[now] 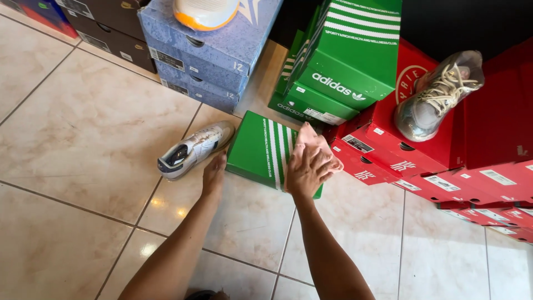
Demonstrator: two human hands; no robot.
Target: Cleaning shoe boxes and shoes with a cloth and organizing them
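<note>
Right hand [307, 169] bunches a pink cloth [317, 145], fingers pinched round it, pressed on the green shoebox [260, 149] lying flat on the tile floor [83, 133]: wiping step, by the look. Left hand [214, 173], fingers together, rests at the box's 9 o'clock edge, fingertips just below the white sneaker [194, 150]. A further stroke calls for steadying the box.

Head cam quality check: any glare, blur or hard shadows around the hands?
Head view: sharp overall, no motion blur on the left hand or right hand. Soft glare patches on the glossy floor tiles beside the left forearm. The cloth on the green box is evenly lit. The white shoe casts only a faint shadow. Top right corner falls to black.
</note>
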